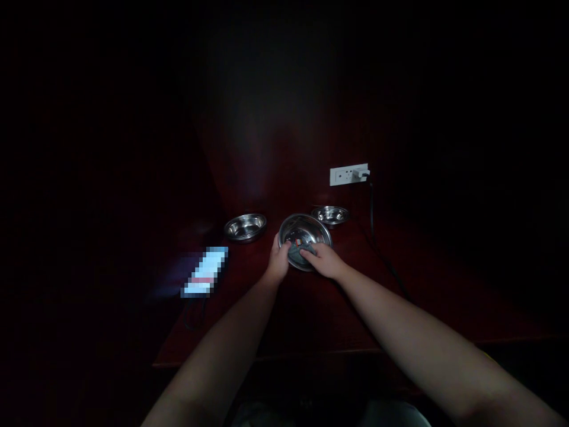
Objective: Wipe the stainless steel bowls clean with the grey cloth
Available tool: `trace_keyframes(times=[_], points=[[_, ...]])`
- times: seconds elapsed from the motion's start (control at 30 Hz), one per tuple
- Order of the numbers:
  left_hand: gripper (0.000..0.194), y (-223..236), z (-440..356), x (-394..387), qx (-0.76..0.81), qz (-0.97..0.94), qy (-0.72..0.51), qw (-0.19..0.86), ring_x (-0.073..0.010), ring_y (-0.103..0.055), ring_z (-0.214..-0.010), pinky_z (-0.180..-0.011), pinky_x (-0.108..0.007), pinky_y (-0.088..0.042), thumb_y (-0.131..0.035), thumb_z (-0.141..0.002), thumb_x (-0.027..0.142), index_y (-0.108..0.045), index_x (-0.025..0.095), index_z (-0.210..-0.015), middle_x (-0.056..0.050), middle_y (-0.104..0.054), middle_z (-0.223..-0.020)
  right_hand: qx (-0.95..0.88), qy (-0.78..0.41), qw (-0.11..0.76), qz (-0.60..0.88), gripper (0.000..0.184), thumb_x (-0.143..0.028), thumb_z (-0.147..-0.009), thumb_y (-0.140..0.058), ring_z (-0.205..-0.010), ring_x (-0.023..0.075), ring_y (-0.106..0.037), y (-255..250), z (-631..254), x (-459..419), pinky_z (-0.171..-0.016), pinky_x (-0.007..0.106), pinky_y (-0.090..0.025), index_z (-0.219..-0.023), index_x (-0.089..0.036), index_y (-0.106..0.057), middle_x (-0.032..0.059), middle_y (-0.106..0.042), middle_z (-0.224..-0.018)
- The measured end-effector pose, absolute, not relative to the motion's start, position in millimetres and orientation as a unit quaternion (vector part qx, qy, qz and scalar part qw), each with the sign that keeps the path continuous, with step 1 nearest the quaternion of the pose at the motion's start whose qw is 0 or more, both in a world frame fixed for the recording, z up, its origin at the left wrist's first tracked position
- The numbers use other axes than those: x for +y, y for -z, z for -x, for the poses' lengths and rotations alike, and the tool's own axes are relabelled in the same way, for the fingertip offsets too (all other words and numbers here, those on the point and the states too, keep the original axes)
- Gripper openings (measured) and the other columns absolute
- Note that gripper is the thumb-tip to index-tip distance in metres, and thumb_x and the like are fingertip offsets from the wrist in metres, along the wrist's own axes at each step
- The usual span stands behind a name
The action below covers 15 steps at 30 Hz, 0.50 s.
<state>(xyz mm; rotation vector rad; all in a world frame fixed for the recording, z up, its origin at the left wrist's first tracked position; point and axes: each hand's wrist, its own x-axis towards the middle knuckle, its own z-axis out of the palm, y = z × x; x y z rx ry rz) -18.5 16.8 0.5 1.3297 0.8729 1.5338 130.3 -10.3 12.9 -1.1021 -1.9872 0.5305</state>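
Note:
A shiny metal bowl (323, 231) is tilted towards me above the dark red table, held between both hands. My left hand (279, 258) is closed around its left side, the thumb over the rim. At the lower right side, my right hand (328, 261) grips the bowl with its thumb reaching inside. Under the thumbs lies a grey piece that looks like cloth (295, 256). A small red and white label (299, 241) shows in the bowl. The fingers behind the bowl are hidden.
Another metal bowl (245, 228) stands at the left, and a further one (331, 216) behind at the right. A lit, blurred-out phone (205, 273) lies at the left. A wall socket (342, 175) holds a plug with a black cable (372, 213). The table's front edge (311, 354) crosses below.

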Motion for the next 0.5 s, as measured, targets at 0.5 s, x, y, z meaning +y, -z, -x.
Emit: trace_keyframes(times=[0.5], points=[[0.042, 0, 7, 25, 0.365, -0.54, -0.622, 0.434, -0.0192, -0.055, -0.099, -0.091, -0.034, -0.041, -0.046, -0.072, 0.019, -0.05, 0.019, -0.115, -0.004, -0.06, -0.105, -0.8, -0.207, 0.362, 0.432, 0.032, -0.036, -0.085, -0.044, -0.058, 0.0137, -0.053, -17, -135, 6, -0.057, 0.026, -0.04, -0.065, -0.017, -0.059, 0.0021, -0.06, -0.062]])
